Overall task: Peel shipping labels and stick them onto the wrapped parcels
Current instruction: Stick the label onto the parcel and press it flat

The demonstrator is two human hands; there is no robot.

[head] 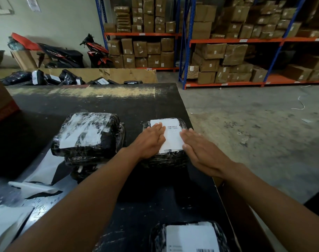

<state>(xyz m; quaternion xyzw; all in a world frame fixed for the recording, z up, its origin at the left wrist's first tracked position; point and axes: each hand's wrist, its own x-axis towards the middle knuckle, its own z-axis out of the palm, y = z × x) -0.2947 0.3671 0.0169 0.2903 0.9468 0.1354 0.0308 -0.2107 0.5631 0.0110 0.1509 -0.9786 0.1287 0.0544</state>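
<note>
A black wrapped parcel (pixel 164 159) lies on the dark table (pixel 100 102) near its right edge. A white shipping label (pixel 172 135) with a small barcode covers its top. My left hand (pixel 150 140) lies flat on the label's left side, fingers stretched out. My right hand (pixel 202 151) lies flat on the label's right edge, fingers together. Neither hand grips anything. A second, larger black parcel (pixel 89 135) with a torn white label stands to the left on top of other wrapped parcels. A third labelled parcel (pixel 189 237) sits at the bottom edge of the view.
White sheets and label backing (pixel 33 188) lie at the table's near left. A brown carton (pixel 0 99) stands at far left. Behind the table, a cardboard bin (pixel 107 75) holds black parcels. Shelving racks (pixel 227 40) with boxes and a parked scooter (pixel 97 51) stand beyond.
</note>
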